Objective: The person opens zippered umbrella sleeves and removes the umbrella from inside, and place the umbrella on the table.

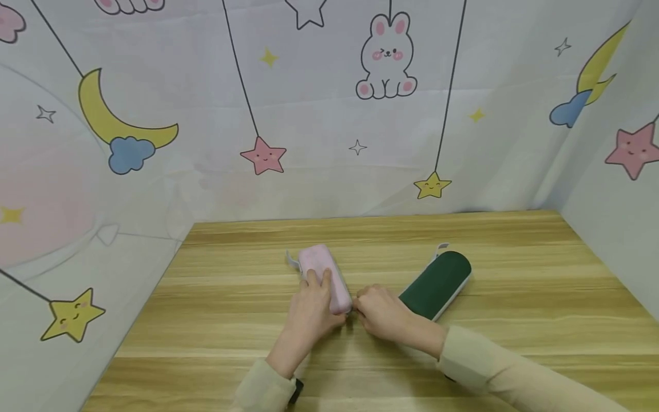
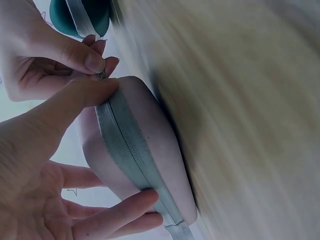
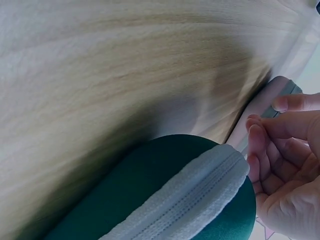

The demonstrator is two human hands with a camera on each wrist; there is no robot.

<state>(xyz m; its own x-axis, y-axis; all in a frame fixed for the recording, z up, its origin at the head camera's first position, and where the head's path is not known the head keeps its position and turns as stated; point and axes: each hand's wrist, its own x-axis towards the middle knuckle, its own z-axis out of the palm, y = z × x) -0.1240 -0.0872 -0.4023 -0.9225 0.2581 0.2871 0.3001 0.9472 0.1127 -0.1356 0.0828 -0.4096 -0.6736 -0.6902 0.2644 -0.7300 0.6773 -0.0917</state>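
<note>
A pink pencil case (image 1: 318, 258) with a grey zipper band (image 2: 131, 145) lies on the wooden table. My left hand (image 1: 308, 312) grips it, fingers over the top and along the side; the thumb presses the band close to the zipper's end. Just to the right, my right hand (image 1: 381, 313) pinches the small metal zipper pull (image 2: 101, 75) between thumb and fingertips. In the left wrist view the zipper's teeth look closed along the band. A dark green pencil case (image 1: 439, 281) with a pale zipper band (image 3: 185, 195) lies beside my right hand, partly hidden behind it.
The wooden table (image 1: 515, 274) reaches back to a hanging white cloth (image 1: 319, 194) printed with stars, moons and a rabbit. Each case has a short grey loop at its far end. Cloth also hangs along both sides.
</note>
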